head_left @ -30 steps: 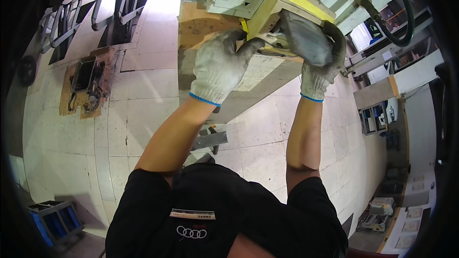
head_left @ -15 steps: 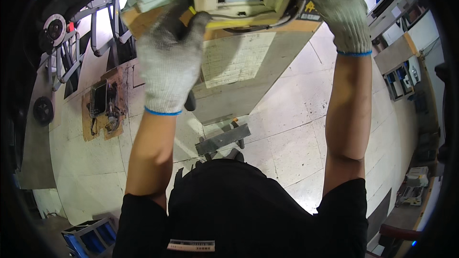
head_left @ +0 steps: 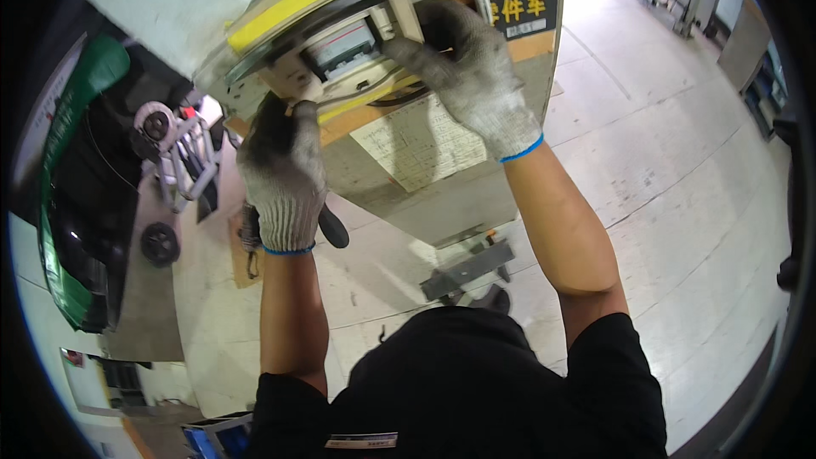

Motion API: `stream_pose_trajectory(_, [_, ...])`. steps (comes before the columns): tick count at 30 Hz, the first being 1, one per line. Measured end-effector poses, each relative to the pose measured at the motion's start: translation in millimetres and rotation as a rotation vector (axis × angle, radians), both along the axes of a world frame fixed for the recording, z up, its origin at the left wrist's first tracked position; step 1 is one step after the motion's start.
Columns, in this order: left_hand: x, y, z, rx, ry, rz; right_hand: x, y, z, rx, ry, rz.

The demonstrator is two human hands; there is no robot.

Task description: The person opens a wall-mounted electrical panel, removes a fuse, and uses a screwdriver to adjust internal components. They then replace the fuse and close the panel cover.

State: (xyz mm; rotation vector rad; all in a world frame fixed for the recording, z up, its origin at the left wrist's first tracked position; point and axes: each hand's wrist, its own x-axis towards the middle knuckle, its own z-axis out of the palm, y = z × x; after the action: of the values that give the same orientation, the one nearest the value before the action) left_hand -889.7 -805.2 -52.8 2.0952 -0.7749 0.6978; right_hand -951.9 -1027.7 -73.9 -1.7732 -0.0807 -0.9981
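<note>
A cream-coloured case with yellow bands (head_left: 327,110) rests at the near edge of a cart top. A rectangular opening in it shows a grey and white insert (head_left: 342,49). My left hand (head_left: 285,174), in a whitish knit glove with dark fingers, is closed on the near left corner of the case. My right hand (head_left: 476,76), gloved alike, bends its fingers around the right side, one fingertip beside the opening. The undersides of both grips are hidden, and the case is slightly blurred.
The cart (head_left: 476,178) has a paper sheet (head_left: 416,149) on its front and a black and yellow sign (head_left: 524,7) at the right. Below is a grey bar (head_left: 467,270) near my feet. A green and black vehicle panel (head_left: 72,195) and a wheel (head_left: 160,243) stand left.
The view has swung, shifting the cart within it. My right hand has come down from the far right corner to beside the opening. My left hand stays at the near left corner.
</note>
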Motion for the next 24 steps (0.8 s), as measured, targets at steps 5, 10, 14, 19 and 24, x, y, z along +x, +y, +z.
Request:
stream_pose_trajectory(5, [7,0,11,0.272,-0.164,0.161,-1,-3,-25,0.083,-0.107,0.077])
stream_pose_trajectory(10, [3,-1,7,0.105,-0.095,0.164,-5,0,-24,-0.112,-0.184,-0.153])
stream_pose_trajectory(14, [-4,-2,15,0.092,-0.091,0.093,-5,3,-17,-0.164,-0.176,-0.186])
stream_pose_trajectory(19, [-2,3,25,0.239,-0.091,0.201,-13,12,-16,-0.140,-0.117,-0.187])
stream_pose_trajectory(24, [1,5,14,0.118,-0.047,0.070,-23,19,-20,-0.078,-0.069,-0.259])
